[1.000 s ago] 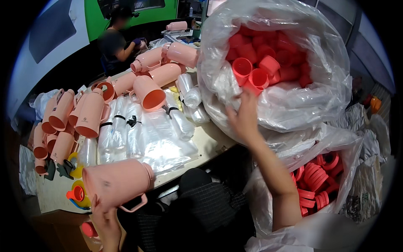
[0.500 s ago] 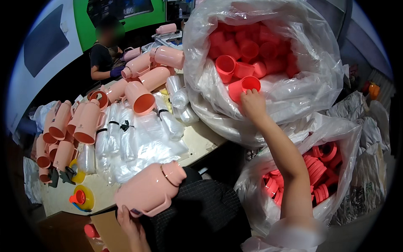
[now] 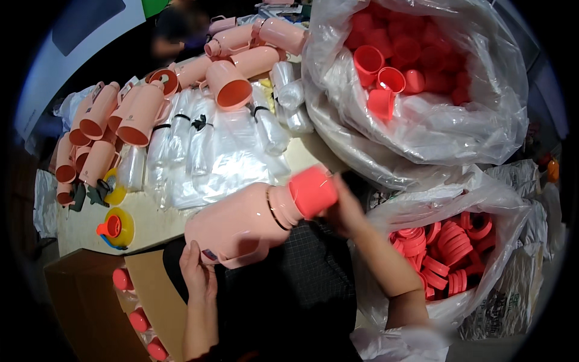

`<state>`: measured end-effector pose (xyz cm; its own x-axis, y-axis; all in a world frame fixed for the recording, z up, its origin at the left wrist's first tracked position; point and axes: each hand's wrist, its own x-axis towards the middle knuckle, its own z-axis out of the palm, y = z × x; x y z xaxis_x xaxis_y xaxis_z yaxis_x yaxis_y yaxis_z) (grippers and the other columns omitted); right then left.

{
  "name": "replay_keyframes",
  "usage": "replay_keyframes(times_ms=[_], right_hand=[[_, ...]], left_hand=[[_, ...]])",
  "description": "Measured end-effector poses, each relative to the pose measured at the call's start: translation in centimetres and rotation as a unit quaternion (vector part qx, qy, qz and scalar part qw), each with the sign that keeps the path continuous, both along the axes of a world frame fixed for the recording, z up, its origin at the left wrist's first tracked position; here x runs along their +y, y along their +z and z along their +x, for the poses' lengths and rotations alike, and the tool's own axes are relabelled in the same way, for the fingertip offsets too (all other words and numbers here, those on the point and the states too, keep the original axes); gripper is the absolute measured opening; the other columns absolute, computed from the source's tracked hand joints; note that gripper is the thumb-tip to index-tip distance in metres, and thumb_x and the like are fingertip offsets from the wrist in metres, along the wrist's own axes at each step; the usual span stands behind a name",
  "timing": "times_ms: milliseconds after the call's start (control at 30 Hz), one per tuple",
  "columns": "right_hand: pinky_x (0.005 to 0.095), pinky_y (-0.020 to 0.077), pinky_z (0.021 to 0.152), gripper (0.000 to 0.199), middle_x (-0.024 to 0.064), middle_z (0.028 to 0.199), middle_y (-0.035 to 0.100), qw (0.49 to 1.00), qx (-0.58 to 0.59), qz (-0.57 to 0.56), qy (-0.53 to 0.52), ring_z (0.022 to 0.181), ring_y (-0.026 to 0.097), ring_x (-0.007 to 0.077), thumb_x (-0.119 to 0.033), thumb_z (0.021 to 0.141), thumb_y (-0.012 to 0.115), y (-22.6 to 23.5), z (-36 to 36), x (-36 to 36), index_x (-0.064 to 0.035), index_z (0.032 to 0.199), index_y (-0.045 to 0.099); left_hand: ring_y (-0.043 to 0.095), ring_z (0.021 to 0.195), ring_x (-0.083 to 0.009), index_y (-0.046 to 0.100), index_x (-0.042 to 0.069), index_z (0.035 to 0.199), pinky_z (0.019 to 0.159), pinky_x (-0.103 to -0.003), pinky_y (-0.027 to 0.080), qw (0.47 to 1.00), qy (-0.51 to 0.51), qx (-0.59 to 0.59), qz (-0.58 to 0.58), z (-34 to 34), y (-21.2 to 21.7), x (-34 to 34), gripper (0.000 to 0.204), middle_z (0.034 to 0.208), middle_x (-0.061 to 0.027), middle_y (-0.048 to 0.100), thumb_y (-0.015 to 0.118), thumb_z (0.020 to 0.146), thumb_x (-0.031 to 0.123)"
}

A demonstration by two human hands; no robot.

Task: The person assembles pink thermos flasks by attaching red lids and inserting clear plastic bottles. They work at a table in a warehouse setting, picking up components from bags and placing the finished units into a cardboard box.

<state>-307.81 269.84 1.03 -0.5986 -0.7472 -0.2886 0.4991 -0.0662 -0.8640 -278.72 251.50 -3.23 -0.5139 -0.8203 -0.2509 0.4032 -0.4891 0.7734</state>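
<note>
A pink vacuum flask (image 3: 232, 220) lies tilted above my lap, its neck toward the upper right and its handle underneath. My left hand (image 3: 198, 274) is closed on its base end. Over the flask's mouth sits a red cup-shaped lid (image 3: 313, 190). My right hand (image 3: 345, 208), slightly smeared by motion, grips that lid from the right side; its fingertips are partly hidden behind it. Whether the lid is seated on the neck or only resting there I cannot tell.
At the upper right is a large plastic bag (image 3: 416, 142) of red cup lids, with a smaller bag (image 3: 377, 235) of red rings below. Pink flasks (image 3: 229, 84) and clear plastic sleeves (image 3: 211, 181) cover the table. A cardboard box (image 3: 142, 271) holds red-topped flasks. Another person (image 3: 178, 30) is beyond.
My right hand has come from the large bag down to the flask, bringing a red cup lid onto its mouth. The flask has moved slightly up and right. The view has shifted.
</note>
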Motion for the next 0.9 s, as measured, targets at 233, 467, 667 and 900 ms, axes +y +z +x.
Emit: replay_keyframes(times_ms=[233,467,667,900], right_hand=[[0.0461,0.0461,0.102,0.055,0.0244,0.135,0.057,0.711,0.688,-0.138,0.045,0.118,0.058,0.0419,-0.039,0.094,0.059,2.6,4.4,-0.8,-0.0028,0.136,0.058],[0.0390,0.0461,0.104,0.046,0.0152,0.131,0.060,0.958,-0.275,0.024,-0.080,0.117,0.060,0.0259,-0.033,0.104,0.051,-3.6,12.4,1.3,-0.0014,0.139,0.052],[0.0437,0.0448,0.107,0.051,0.0204,0.132,0.058,0.882,0.411,0.215,0.087,0.128,0.054,0.0349,-0.008,0.089,0.065,-0.7,14.0,9.7,0.0004,0.137,0.052],[0.0495,0.0557,0.079,0.065,0.0264,0.098,0.070,0.618,0.369,0.693,-0.047,0.094,0.070,0.0417,-0.046,0.085,0.071,-2.9,-0.2,23.6,0.0055,0.119,0.049]], left_hand=[[0.068,0.108,-0.0271,0.057,-0.005,0.127,0.088,-0.042,0.060,0.982,-0.085,-0.066,0.157,2.5,-1.5,0.7,0.037,0.123,-0.0183,0.066,0.053,0.105,0.024],[0.056,0.090,-0.0250,0.059,0.004,0.088,0.088,-0.046,0.052,0.877,0.182,-0.095,-0.433,4.8,2.2,2.5,0.038,0.099,-0.0094,0.058,0.065,0.097,0.040],[0.050,0.080,-0.0263,0.048,0.009,0.064,0.100,-0.051,0.047,0.803,-0.151,-0.053,-0.575,0.3,7.8,-1.4,0.047,0.072,-0.0045,0.048,0.081,0.079,0.039],[0.051,0.129,-0.0325,0.050,0.000,0.137,0.107,-0.043,0.042,0.779,-0.288,-0.194,-0.522,-0.8,2.3,2.2,0.087,0.146,-0.0190,0.045,0.079,0.076,0.055]])
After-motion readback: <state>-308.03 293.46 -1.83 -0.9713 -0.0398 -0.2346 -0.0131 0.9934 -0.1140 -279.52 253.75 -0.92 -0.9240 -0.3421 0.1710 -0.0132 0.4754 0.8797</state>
